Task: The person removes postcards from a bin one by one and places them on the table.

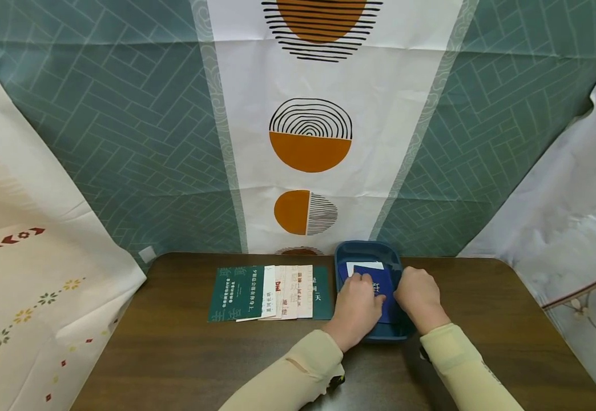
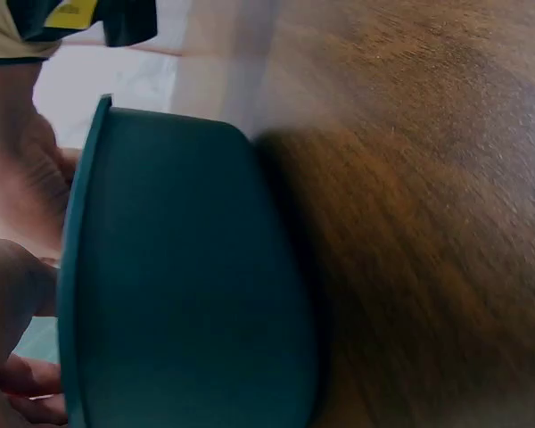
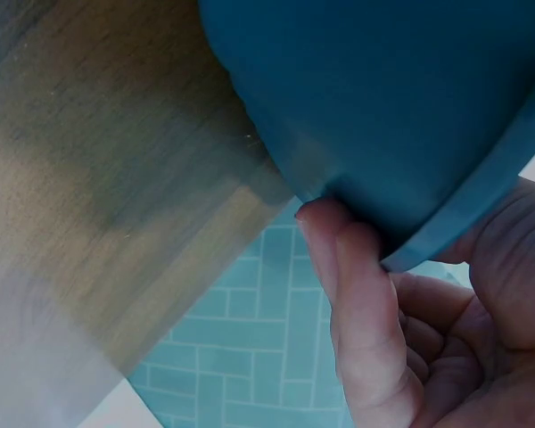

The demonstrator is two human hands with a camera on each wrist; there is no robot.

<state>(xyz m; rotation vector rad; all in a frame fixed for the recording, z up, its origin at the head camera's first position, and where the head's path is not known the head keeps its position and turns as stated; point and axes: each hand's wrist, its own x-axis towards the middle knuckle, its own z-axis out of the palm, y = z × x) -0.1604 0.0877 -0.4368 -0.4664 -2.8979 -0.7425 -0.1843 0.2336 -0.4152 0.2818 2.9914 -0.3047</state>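
Note:
A dark blue plastic basin (image 1: 358, 246) stands on the table, holding a blue card (image 1: 380, 277) with pale lettering over a white card (image 1: 351, 267). My left hand (image 1: 354, 308) reaches in over the basin's near left side, its curled fingers and thumb gripping the blue card at its left part; the fingertips are partly hidden. At the basin's right side, my right hand (image 1: 419, 297) holds the rim. The right wrist view shows the fingers (image 3: 361, 303) against the basin's outer wall (image 3: 383, 107) and the thumb over its edge.
Left of the basin, several cards lie overlapping in a row on the brown wooden table (image 1: 174, 354): a green card (image 1: 236, 294), pale cards (image 1: 298, 291) and another green card (image 1: 322, 294) beneath them. A patterned cloth (image 1: 308, 182) hangs behind the table.

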